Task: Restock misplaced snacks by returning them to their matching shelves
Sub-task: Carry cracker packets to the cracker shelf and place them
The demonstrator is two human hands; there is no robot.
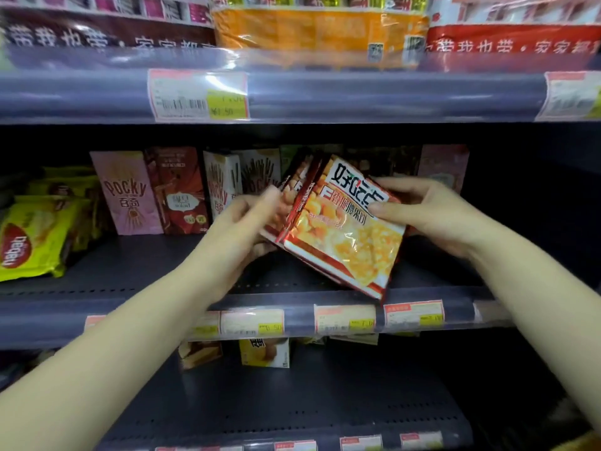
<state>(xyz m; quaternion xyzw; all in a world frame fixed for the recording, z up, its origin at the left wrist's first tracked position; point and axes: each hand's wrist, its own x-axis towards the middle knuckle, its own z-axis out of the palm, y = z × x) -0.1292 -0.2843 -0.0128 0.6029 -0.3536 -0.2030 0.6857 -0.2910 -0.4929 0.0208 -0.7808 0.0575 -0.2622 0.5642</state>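
Pinching the top edge of the front cracker packet [344, 236], the right hand [432, 216] steadies a tilted stack of matching red-and-yellow packets above the middle shelf [136, 265]; the left hand [240, 222] curls its fingers round the stack's far side. Pocky boxes [126, 193] stand just behind. I judge the loose rear packets could fan out and slip, since only the edges are held

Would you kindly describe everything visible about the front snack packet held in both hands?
The front snack packet is a glossy, flat foil-like pouch, red-edged, with yellow snack pieces pictured and bold Chinese lettering on a white patch. It is tilted, foremost of a small fanned stack above the middle shelf. The right hand grips its upper right edge with thumb in front; the left hand holds the stack's left side.
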